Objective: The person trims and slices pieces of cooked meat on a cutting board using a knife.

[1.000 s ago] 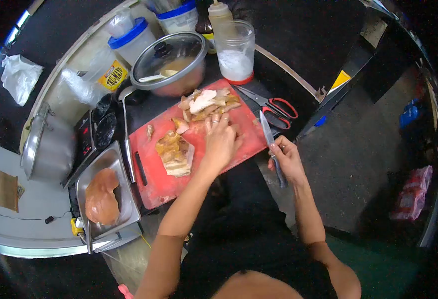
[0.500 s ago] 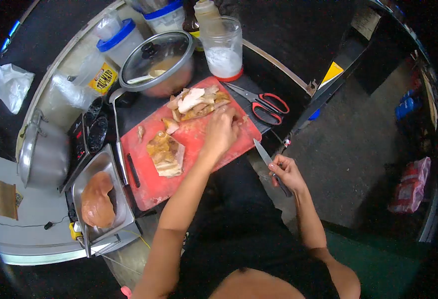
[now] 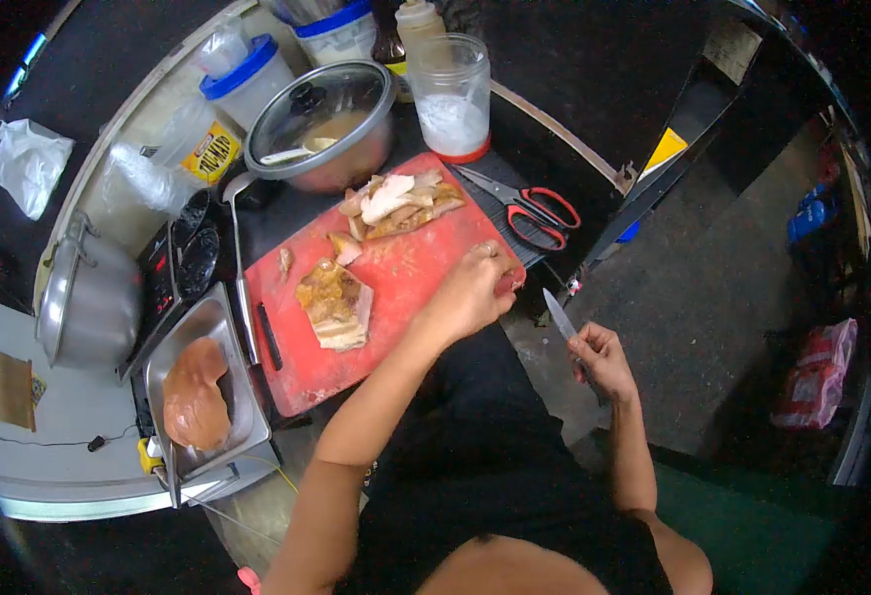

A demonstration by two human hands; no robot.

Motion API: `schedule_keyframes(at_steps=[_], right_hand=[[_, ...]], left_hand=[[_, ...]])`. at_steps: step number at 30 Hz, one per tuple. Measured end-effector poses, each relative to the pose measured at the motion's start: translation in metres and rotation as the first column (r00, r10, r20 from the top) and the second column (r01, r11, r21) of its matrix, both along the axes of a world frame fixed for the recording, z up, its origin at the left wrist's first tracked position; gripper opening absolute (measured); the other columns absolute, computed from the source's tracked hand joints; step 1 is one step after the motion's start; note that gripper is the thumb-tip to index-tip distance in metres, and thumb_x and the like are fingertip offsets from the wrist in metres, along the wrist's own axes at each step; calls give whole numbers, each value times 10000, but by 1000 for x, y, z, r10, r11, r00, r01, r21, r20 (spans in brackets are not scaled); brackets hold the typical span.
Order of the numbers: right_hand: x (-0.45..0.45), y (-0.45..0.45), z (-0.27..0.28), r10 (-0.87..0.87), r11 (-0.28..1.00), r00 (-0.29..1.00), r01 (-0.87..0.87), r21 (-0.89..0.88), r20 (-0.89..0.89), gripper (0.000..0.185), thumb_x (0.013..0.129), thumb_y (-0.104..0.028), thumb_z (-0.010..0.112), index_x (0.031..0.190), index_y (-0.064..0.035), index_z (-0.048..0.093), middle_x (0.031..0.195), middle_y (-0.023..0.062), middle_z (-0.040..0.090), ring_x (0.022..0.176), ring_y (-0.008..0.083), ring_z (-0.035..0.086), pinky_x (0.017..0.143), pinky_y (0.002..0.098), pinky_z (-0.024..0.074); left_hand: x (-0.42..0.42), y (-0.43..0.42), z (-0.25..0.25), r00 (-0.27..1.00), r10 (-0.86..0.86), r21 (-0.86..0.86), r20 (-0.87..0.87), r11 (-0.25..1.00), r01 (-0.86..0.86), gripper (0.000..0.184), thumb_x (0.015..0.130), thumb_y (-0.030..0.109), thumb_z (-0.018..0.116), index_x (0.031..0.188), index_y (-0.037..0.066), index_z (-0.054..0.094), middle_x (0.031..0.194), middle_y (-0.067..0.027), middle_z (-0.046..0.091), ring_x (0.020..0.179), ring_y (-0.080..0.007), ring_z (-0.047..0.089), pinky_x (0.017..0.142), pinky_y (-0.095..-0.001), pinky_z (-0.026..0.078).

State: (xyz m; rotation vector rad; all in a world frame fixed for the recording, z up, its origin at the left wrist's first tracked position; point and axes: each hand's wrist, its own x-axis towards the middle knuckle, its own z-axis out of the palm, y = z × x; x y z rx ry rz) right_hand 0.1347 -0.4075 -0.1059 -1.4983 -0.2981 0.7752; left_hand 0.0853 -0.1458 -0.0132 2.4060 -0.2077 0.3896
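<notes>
My left hand (image 3: 475, 290) is at the right edge of a red cutting board (image 3: 421, 273), its fingers curled together. Whatever they may hold is hidden. Off the board's right side, my right hand (image 3: 604, 359) grips a small knife (image 3: 559, 315) by its handle, with the blade angled up and left. A pile of sliced cooked meat (image 3: 401, 203) lies at the back of the board. Closer to the board's left side is a thick browned chunk of meat (image 3: 334, 305), with a few small scraps behind it.
Red-handled scissors (image 3: 540, 218) lie beyond the board's right corner. Behind are a jar of white powder (image 3: 450, 119) and a glass-lidded pot (image 3: 321, 139). A ladle (image 3: 242, 268) lies along the left side, near a metal tray (image 3: 252, 397) holding raw meat (image 3: 197, 397).
My left hand has moved from beside the sliced meat to the board's right edge. My right hand has shifted right with the knife, farther from the board.
</notes>
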Motion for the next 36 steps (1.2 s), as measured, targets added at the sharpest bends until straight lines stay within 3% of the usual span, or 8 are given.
schedule_keyframes(at_steps=[12, 15, 21, 23, 25, 28, 32, 36], right_hand=[[-1, 9, 32, -63, 997, 995, 60, 46, 75, 216, 907, -183, 618, 763, -50, 524, 674, 22, 555, 505, 88, 514, 421, 241, 441], [3, 9, 36, -66, 996, 993, 59, 71, 101, 235, 911, -198, 610, 757, -48, 516, 672, 19, 544, 512, 96, 515, 420, 242, 432], [-7, 14, 55, -157, 983, 979, 142, 117, 133, 208, 903, -185, 610, 767, -58, 516, 678, 10, 517, 498, 108, 504, 423, 243, 418], [-4, 12, 55, -151, 985, 979, 137, 109, 136, 157, 897, -160, 605, 800, -67, 523, 700, 10, 521, 498, 107, 505, 437, 238, 419], [0, 10, 54, -187, 980, 978, 179, 91, 87, 136, 921, -189, 578, 865, -75, 531, 722, 14, 540, 537, 104, 522, 452, 226, 424], [6, 14, 50, -349, 896, 923, 380, 231, -164, 165, 951, -245, 543, 973, -81, 553, 735, 23, 562, 565, 109, 533, 456, 219, 423], [25, 19, 48, -7, 792, 852, 325, 518, -524, 246, 988, -231, 466, 1151, -66, 550, 854, 49, 589, 687, 132, 553, 582, 254, 472], [33, 41, 50, 180, 697, 733, 376, 611, -656, 316, 1003, -169, 401, 1272, -29, 488, 1009, 103, 553, 878, 185, 541, 783, 325, 482]], left_hand=[[21, 9, -2, 991, 130, -147, 8, 981, -128, 75, 700, -17, 611, 741, -36, 670, 797, -221, 635, 761, -361, 636, 726, -427, 504], [24, 14, 1, 989, 119, -259, -86, 956, -137, 104, 687, -15, 631, 779, -22, 680, 772, -192, 640, 737, -331, 649, 705, -402, 509], [23, 13, 5, 974, 191, -133, -123, 969, -206, 196, 695, 41, 716, 880, 4, 660, 773, -129, 664, 739, -239, 656, 666, -339, 516], [23, 14, -11, 979, 156, -278, -128, 942, -186, 343, 676, 82, 753, 985, 2, 626, 822, -143, 644, 818, -272, 636, 730, -369, 510], [17, 12, -11, 966, 245, -13, 85, 970, -244, 396, 685, 79, 740, 1049, 11, 598, 972, -170, 614, 951, -330, 592, 832, -413, 478], [-7, 14, 18, 958, 286, -131, 21, 951, -281, 341, 711, 32, 666, 1042, 7, 588, 1130, -189, 540, 1076, -377, 521, 931, -426, 428], [-39, 36, 24, 880, 373, -114, 295, 928, -355, 283, 742, -18, 557, 1022, 8, 597, 1111, -171, 554, 1078, -356, 533, 926, -429, 434], [-97, 65, 40, 824, 522, -128, 219, 853, -506, 250, 752, -6, 558, 990, 28, 625, 1013, -170, 596, 1011, -347, 568, 899, -430, 443]])
